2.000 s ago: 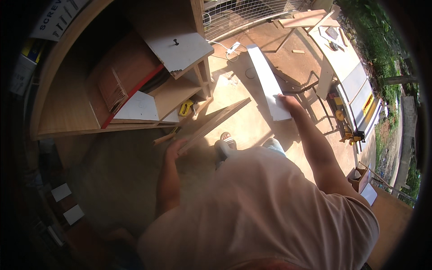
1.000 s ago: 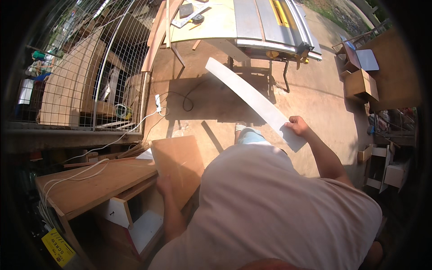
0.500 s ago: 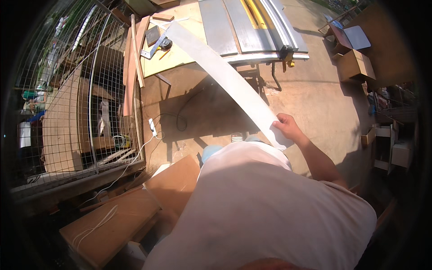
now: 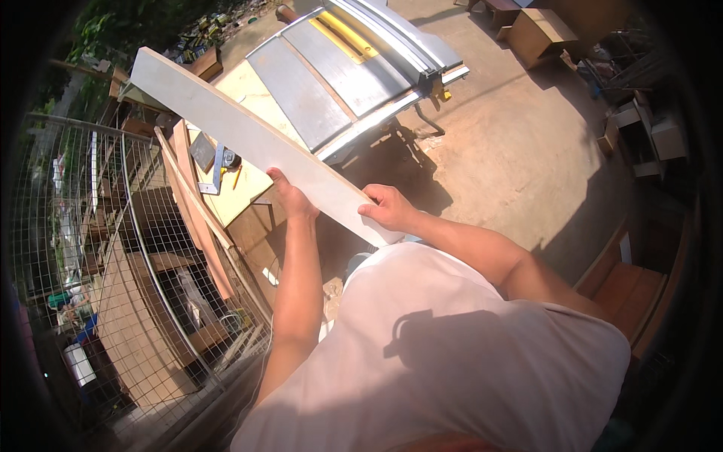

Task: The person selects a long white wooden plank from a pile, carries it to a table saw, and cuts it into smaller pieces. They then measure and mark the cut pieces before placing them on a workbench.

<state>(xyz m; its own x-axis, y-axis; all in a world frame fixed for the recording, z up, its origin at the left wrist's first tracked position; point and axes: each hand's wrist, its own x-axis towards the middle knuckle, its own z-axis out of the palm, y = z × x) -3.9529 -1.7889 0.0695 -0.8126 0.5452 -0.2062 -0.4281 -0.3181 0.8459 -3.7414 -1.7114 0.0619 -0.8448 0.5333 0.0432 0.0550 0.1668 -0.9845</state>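
Note:
A long white board [image 4: 226, 113] slants from my waist up to the far left, its near end close to my shirt. My right hand [image 4: 388, 208] grips the board's right edge near that end, thumb on top. Farther along, my left hand [image 4: 292, 197] holds it from the left edge, the thumb showing and the other fingers hidden beneath. Beyond the board stands a table saw [image 4: 339, 71] with a grey top and a yellow insert. On the yellowish side panel lie a tape measure [image 4: 232, 159], a metal square [image 4: 216, 172], a pencil [image 4: 237, 178] and a dark block [image 4: 202, 151].
Long wood strips [image 4: 197, 218] lean along the panel's left side. A wire mesh fence [image 4: 128, 248] runs down the left. Wooden boxes [image 4: 538, 36] stand at the far right, and a brown wooden piece [image 4: 625, 294] is near my right elbow.
My left hand has come into view and taken hold of the board. The board has swung left and tipped, showing its long edge. My view has turned, shifting the saw up and left.

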